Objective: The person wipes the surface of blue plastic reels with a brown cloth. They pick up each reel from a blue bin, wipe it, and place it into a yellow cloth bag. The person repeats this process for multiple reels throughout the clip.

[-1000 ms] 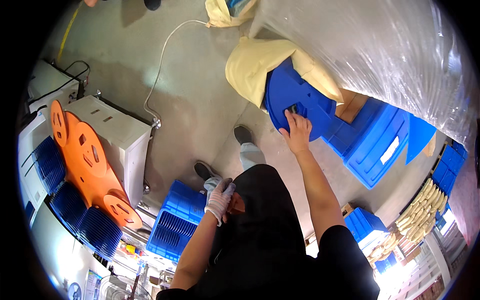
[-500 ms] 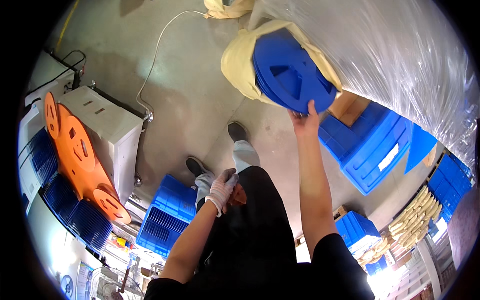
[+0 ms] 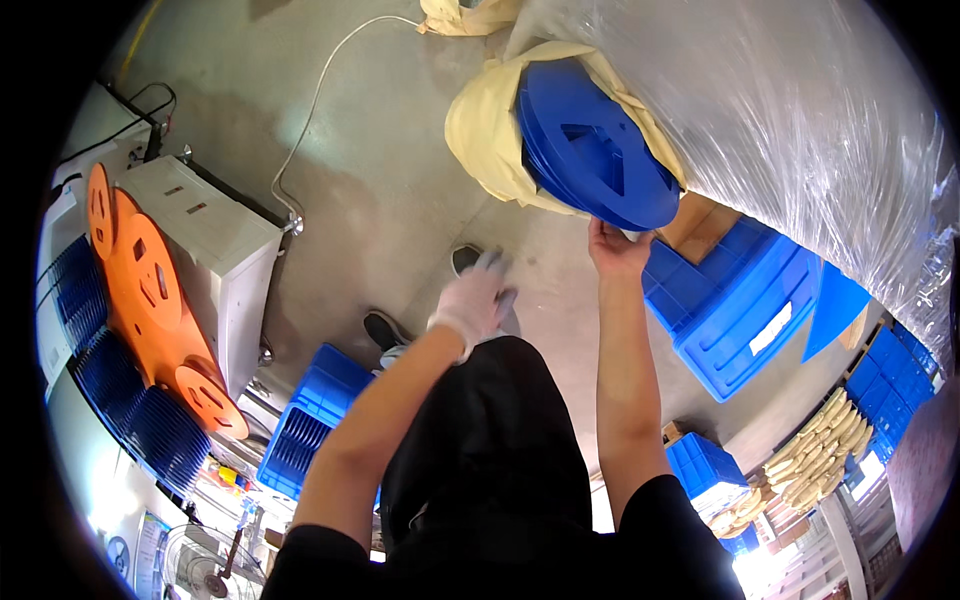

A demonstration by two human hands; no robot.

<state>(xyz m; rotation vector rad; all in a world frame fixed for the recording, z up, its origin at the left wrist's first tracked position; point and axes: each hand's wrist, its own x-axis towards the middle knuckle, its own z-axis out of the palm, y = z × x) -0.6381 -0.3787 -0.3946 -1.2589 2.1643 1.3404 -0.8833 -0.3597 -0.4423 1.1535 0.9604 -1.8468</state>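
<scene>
The bare right hand (image 3: 620, 254) was half curled at the lower rim of the stacked blue discs (image 3: 590, 108), which sat in the mouth of a yellow sack (image 3: 482, 140); whether it gripped them I couldn't tell (its fingertips were hidden). The gloved left hand (image 3: 470, 302), blurred, had thumb and fingers parted, seemingly around nothing. Half a second earlier it lay lower, by the thigh, and the right thumb overlapped the rim.

Gloved left grip (image 3: 472, 303), blurred, bare right grip (image 3: 617, 252), arm (image 3: 628, 380) outstretched
</scene>
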